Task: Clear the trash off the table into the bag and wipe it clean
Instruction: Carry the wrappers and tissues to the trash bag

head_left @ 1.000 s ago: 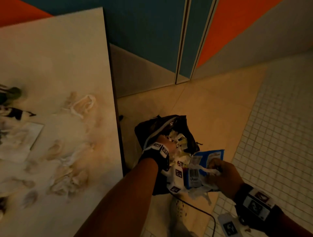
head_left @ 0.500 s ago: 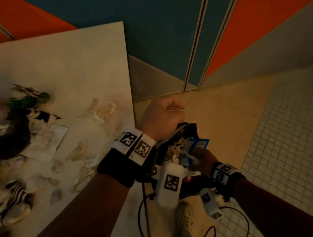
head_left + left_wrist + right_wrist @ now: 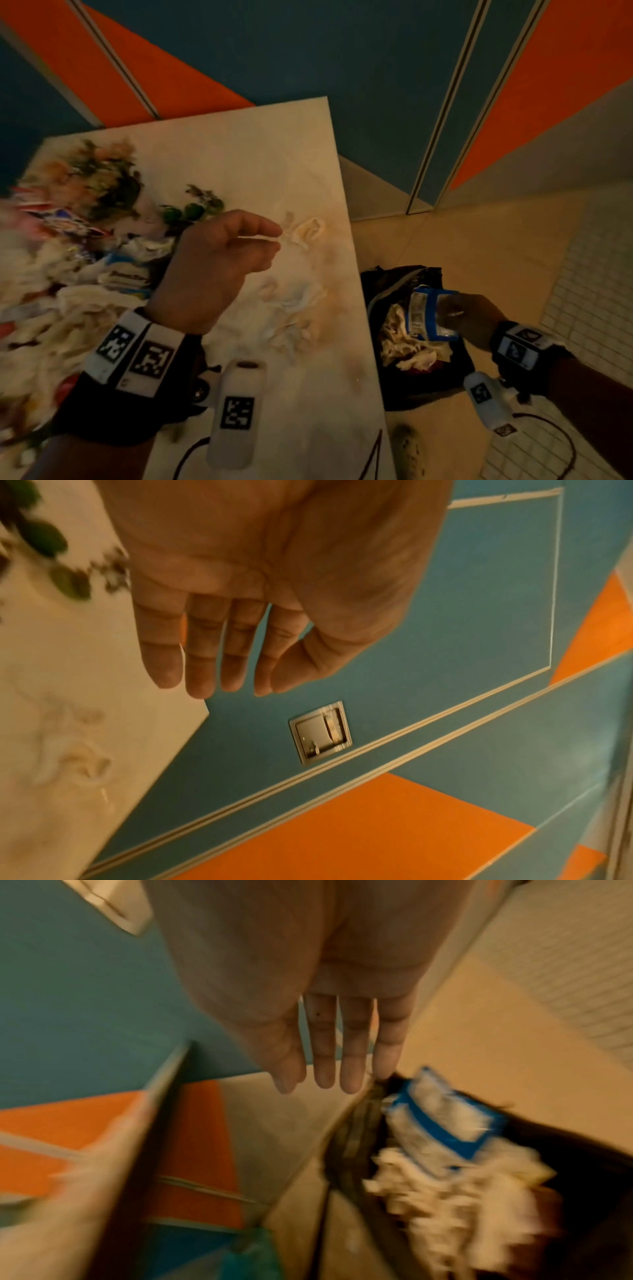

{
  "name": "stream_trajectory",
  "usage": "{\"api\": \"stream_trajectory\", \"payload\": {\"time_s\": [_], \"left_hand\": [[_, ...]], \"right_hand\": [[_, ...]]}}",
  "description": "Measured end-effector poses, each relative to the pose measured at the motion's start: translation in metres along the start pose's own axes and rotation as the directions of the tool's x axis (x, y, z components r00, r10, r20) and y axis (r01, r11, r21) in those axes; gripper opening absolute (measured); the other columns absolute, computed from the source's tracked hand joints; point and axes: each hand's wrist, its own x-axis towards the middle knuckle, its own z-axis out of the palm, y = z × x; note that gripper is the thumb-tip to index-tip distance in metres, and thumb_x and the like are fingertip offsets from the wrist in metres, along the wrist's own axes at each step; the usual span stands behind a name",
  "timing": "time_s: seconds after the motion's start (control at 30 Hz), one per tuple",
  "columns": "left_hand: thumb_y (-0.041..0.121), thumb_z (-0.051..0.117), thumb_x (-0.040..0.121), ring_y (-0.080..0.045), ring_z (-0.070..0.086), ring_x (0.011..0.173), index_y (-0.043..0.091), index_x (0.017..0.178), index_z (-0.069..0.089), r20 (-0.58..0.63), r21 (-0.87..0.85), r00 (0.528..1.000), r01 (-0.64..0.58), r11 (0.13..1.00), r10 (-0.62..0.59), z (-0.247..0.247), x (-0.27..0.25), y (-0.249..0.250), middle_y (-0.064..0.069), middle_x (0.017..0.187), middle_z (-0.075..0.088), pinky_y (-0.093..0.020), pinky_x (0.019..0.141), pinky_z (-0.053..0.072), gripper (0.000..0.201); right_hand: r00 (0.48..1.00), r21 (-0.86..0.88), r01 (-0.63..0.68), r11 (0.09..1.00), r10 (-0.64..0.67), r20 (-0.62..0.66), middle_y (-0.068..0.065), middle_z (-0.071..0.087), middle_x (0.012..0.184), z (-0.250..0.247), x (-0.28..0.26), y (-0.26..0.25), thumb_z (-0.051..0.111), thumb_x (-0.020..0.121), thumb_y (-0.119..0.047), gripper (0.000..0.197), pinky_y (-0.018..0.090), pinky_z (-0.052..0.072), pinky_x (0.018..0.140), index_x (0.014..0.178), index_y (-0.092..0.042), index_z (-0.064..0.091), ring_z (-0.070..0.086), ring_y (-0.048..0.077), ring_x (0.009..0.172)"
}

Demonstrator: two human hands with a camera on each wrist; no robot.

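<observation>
The pale table carries a heap of wrappers, tissues and food scraps on its left side, and crumpled tissues near its right edge. My left hand hovers over the table with relaxed fingers and holds nothing; the left wrist view shows the same empty hand. A black bag stands open on the floor beside the table, with tissues and a blue-and-white wrapper in it. My right hand is at the bag's mouth, its fingers straight, just above the wrapper.
Green leafy scraps lie mid-table. A blue and orange wall with a recessed metal handle runs behind the table. Beige floor and white tiles surround the bag. Cables hang from both wrists.
My left hand came up out of the bag and moved left over the table. My right hand carried the blue wrapper into the bag and let it go.
</observation>
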Motion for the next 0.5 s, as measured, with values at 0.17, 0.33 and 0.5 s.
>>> {"api": "stream_trajectory", "payload": {"time_s": [0.17,0.33,0.5], "left_hand": [[-0.002,0.064,0.083,-0.027,0.068,0.095,0.010,0.092,0.071,-0.107,0.029,0.992,0.075,0.997,-0.072,-0.089,-0.022,-0.015,-0.008,0.097,0.072,-0.046,0.087,0.055,0.017],[0.001,0.066,0.084,-0.024,0.066,0.095,0.014,0.088,0.069,-0.155,0.086,0.983,0.111,0.990,-0.097,-0.153,-0.027,-0.024,-0.007,0.105,0.068,-0.041,0.084,0.056,0.014],[0.005,0.068,0.081,-0.020,0.063,0.098,0.020,0.081,0.069,-0.130,0.200,0.987,0.115,0.973,-0.090,-0.178,-0.024,-0.042,-0.002,0.105,0.066,-0.038,0.082,0.057,0.014]], "right_hand": [[0.979,0.089,0.199,0.976,-0.194,-0.070,0.016,0.064,0.101,0.001,-0.052,-0.086,0.061,0.090,-0.010,0.005,0.048,0.048,0.090,0.090,-0.007,0.066,0.059,0.033,0.097],[0.926,0.041,0.374,0.926,-0.371,-0.067,0.008,0.065,0.100,0.014,-0.105,-0.164,0.066,0.087,-0.009,0.007,0.040,0.049,0.086,0.093,-0.005,0.065,0.060,0.025,0.091],[0.887,-0.006,0.457,0.889,-0.457,-0.066,0.009,0.063,0.101,0.047,-0.126,-0.207,0.072,0.081,-0.005,0.015,0.032,0.047,0.079,0.092,-0.008,0.063,0.059,0.022,0.084]]}}
